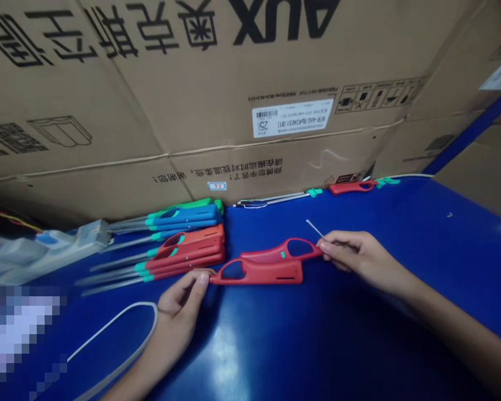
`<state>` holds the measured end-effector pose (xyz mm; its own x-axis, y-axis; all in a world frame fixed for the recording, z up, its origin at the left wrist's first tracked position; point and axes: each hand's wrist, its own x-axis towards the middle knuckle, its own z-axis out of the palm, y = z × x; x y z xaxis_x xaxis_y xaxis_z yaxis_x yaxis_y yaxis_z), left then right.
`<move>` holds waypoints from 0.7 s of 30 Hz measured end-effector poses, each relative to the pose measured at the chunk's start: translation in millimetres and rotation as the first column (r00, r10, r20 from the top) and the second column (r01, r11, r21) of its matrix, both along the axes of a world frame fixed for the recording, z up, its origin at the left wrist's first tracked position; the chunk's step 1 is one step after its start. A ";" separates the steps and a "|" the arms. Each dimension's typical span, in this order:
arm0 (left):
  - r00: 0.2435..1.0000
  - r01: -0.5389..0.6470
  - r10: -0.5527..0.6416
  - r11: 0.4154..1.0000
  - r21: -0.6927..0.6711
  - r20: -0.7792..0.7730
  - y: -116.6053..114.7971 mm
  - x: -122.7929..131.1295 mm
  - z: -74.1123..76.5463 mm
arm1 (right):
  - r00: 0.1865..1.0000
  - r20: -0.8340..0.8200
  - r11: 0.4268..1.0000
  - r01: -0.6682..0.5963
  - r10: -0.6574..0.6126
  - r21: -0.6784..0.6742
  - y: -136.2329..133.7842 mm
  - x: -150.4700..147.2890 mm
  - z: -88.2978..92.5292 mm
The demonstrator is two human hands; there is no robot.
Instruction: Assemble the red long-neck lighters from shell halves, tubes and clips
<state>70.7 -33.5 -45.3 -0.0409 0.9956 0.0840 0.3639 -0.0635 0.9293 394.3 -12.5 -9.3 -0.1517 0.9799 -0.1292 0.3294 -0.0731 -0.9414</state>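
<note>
On the left, a pile of colored lighters [198, 253] with long rods lies on the blue table [359, 340]. Near it, the left hand [183, 306] pinches the left end of the near red handle [271, 272] — the handle sticks out to the hand's right. Just behind is the far red handle [269, 254], its right end at the right hand's [354, 256] fingertips — and that hand pinches a thin white stick [315, 227].

The red casings [273, 272] look like smooth plastic with a soft sheen. The slim rods [112, 285] seem metallic. I see a smooth, glossy surface [275, 345], a matt, creased cardboard box [209, 106] and its paper label [292, 118].
</note>
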 end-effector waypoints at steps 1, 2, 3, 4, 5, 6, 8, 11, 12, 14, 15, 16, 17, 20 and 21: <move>0.999 -0.029 0.030 0.999 -0.040 0.043 1.1 -2.3 -2.2 | 0.999 -0.035 0.999 0.033 -0.034 -0.026 1.8 2.1 0.8; 0.995 -0.047 0.053 0.997 -0.067 0.085 2.3 -4.9 -5.0 | 0.996 -0.072 0.997 0.056 -0.059 -0.043 3.3 3.6 1.5; 0.990 -0.054 0.064 0.995 -0.087 0.123 3.4 -7.5 -8.0 | 0.991 -0.107 0.996 0.071 -0.077 -0.052 4.5 4.3 2.2; 0.985 -0.065 0.080 0.993 -0.101 0.154 4.4 -10.1 -11.0 | 0.986 -0.139 0.995 0.080 -0.087 -0.054 5.2 4.4 2.9; 0.979 -0.074 0.094 0.991 -0.113 0.179 5.2 -12.5 -13.6 | 0.982 -0.164 0.995 0.087 -0.094 -0.051 5.5 4.1 3.8; 0.974 -0.088 0.110 0.989 -0.117 0.199 5.8 -14.5 -15.7 | 0.978 -0.180 0.994 0.096 -0.103 -0.044 5.4 3.7 4.9; 0.965 -0.111 0.137 0.986 -0.124 0.222 6.4 -17.1 -17.8 | 0.975 -0.190 0.993 0.117 -0.119 -0.021 4.8 3.5 7.2; 0.960 -0.120 0.152 0.982 -0.143 0.237 6.4 -18.4 -17.0 | 0.968 -0.195 0.986 0.164 -0.159 0.010 4.3 7.3 10.0; 0.960 -0.115 0.148 0.982 -0.148 0.236 6.3 -18.3 -16.4 | 0.963 -0.202 0.982 0.185 -0.178 0.019 4.5 9.8 10.4; 0.962 -0.109 0.140 0.984 -0.142 0.234 5.8 -17.8 -15.4 | 0.950 -0.224 0.972 0.232 -0.219 0.029 5.3 15.6 10.3; 0.963 -0.107 0.136 0.985 -0.132 0.232 5.3 -17.3 -15.1 | 0.943 -0.236 0.968 0.250 -0.236 0.031 5.9 18.4 9.9; 0.964 -0.106 0.132 0.987 -0.122 0.230 4.6 -16.7 -14.9 | 0.938 -0.245 0.965 0.260 -0.245 0.031 6.3 20.7 9.4; 0.964 -0.109 0.132 0.988 -0.109 0.231 3.8 -16.0 -14.8 | 0.937 -0.247 0.965 0.260 -0.245 0.031 6.8 22.4 8.8; 0.970 -0.094 0.114 0.991 -0.100 0.215 1.1 -14.2 -15.0 | 0.963 -0.191 0.980 0.199 -0.191 0.027 7.0 23.0 7.7; 0.972 -0.087 0.106 0.991 -0.098 0.210 0.3 -13.9 -15.2 | 0.975 -0.151 0.986 0.167 -0.162 0.020 6.7 21.9 7.6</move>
